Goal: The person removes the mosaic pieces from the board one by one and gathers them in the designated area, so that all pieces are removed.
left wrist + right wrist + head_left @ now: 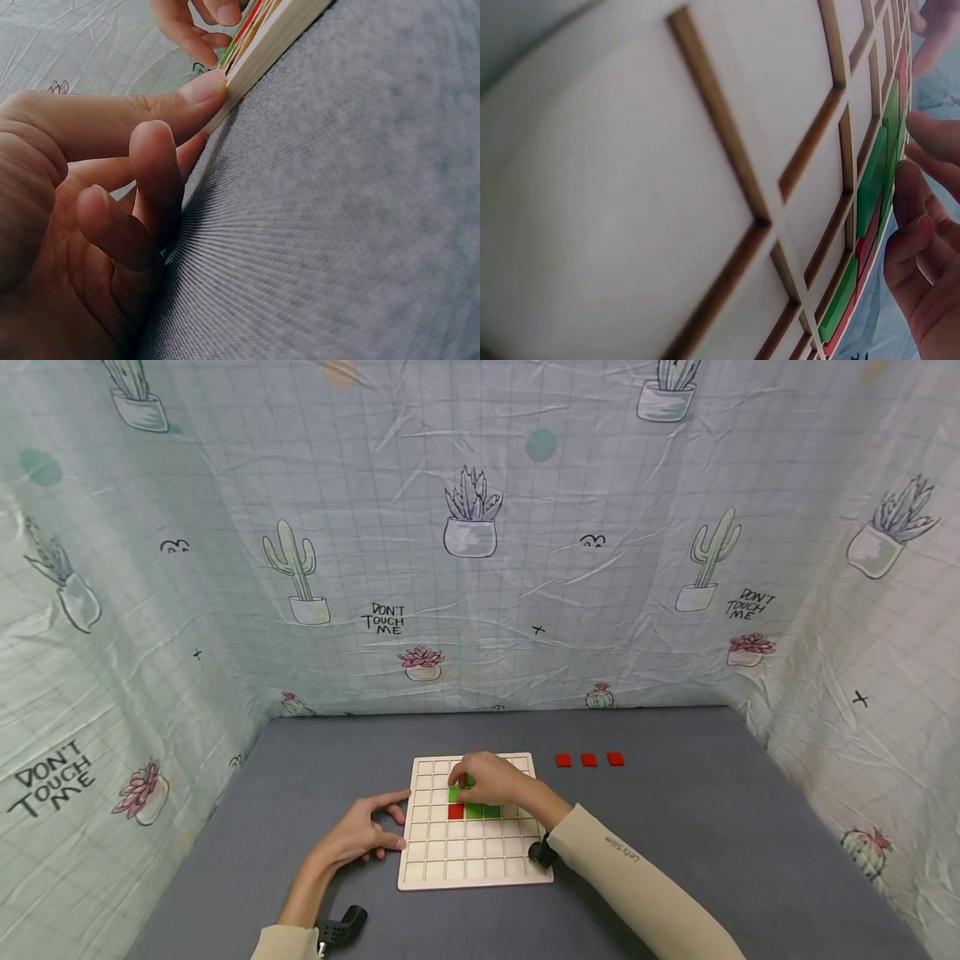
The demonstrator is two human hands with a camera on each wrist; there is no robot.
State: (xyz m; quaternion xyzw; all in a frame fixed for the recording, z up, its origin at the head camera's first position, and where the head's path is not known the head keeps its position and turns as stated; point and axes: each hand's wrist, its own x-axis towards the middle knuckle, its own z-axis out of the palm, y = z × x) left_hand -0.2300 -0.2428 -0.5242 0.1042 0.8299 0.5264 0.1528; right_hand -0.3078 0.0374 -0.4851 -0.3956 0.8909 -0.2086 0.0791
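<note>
A square wooden grid board point(472, 870) lies on the grey table. At its left edge my left hand point(360, 833) touches the side, thumb and index finger spread apart; the left wrist view shows the thumb point(202, 86) tip against the board's edge. My right hand point(491, 779) reaches over the upper middle of the grid, bent fingers and thumb right at a green tile point(453, 795). Whether they pinch that tile I cannot tell. Just below, a red tile point(456, 812) and two green tiles point(474, 812) sit in one row. The right hand hides part of the tiles around it.
Three loose red tiles point(588, 760) lie in a row on the table point(675, 827), right of the board's far corner. A patterned cloth point(480, 593) hangs behind the table and along both sides. Black wrist devices point(345, 927) sit on both forearms.
</note>
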